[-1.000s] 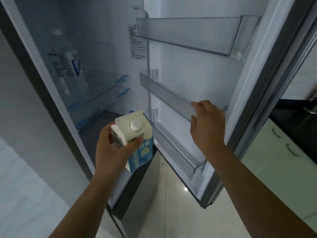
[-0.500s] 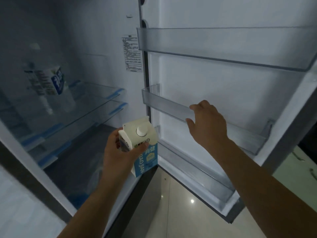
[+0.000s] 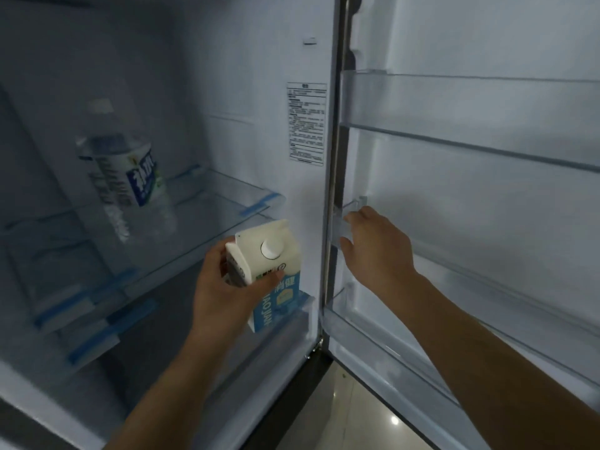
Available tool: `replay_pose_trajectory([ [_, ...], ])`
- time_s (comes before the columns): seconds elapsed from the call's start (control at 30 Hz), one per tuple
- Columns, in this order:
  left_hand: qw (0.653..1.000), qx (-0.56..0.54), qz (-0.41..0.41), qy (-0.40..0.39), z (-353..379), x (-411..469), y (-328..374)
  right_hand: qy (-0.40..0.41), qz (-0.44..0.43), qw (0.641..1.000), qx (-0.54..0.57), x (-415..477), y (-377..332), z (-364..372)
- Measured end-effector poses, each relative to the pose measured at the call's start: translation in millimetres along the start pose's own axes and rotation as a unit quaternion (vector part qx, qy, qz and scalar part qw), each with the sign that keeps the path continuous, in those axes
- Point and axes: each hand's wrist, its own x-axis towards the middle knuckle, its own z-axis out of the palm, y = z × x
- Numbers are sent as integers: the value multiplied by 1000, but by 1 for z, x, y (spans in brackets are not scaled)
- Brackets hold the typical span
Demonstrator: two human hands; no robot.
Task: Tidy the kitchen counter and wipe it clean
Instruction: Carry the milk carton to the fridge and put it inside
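Observation:
A white and blue milk carton (image 3: pixel 269 264) with a round white cap is gripped in my left hand (image 3: pixel 224 293), tilted, in front of the open fridge's lower compartment. My right hand (image 3: pixel 376 248) rests against the left end of the middle door bin (image 3: pixel 487 264), fingers curled on its edge. Whether it grips the bin firmly is unclear. The fridge door (image 3: pixel 487 157) stands wide open to the right.
A plastic water bottle (image 3: pixel 126 177) with a blue label stands on the upper glass shelf (image 3: pixel 227 196). More glass shelves with blue tape lie below. An upper door bin (image 3: pixel 470 125) and a lower door bin (image 3: pixel 406 345) are bare. Tiled floor shows at the bottom.
The door has swung further open and the view has turned into the fridge. My left hand has brought the carton closer to the shelves; my right hand has slid to the bin's left end.

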Motion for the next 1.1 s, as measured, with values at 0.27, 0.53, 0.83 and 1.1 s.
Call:
replay_pose_trajectory([
  [0.27,990,62,17,126,-32,20,20,19,-179,976,124,43,-48,26],
  [0.53,958,106,24,264,-78,27,40,-130,-321,904,250,93,-97,92],
  [0.83,909,108,15,403,-110,56,35,-144,-342,891,261,129,-138,148],
  [1.1,880,80,10,468,-119,83,6,-58,-314,901,292,124,-141,170],
])
